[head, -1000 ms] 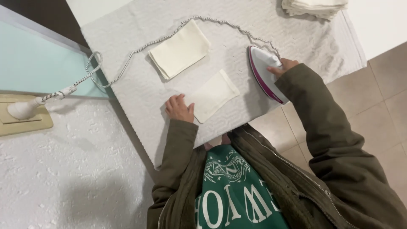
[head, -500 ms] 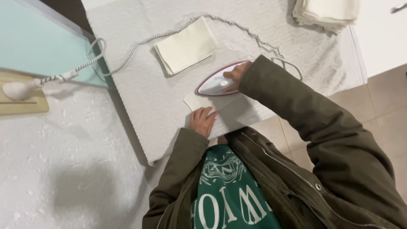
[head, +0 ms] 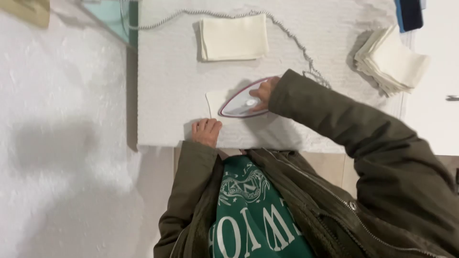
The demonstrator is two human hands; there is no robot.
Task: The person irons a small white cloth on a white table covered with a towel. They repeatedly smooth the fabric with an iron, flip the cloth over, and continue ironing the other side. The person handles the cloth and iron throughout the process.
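Cream cloth (head: pixel 215 102) lies flat on the white padded bench (head: pixel 162 86), mostly hidden under the iron (head: pixel 241 101) at the near edge. It looks thin, soft and limp, so you hold it best by pressing down on a corner. Your left hand (head: pixel 206 131) does this, fingers together and curled over the bench edge, touching the cloth's near corner, forearm coming straight up from your body. Your right hand (head: pixel 264 91) grips the iron's handle, fingers wrapped round it, arm reaching across from the right. The iron looks rigid and fairly heavy; its braided cord (head: pixel 291 38) trails away behind. A folded cloth (head: pixel 233 37) lies beyond, and a stack of cloths (head: pixel 389 59) sits far right.
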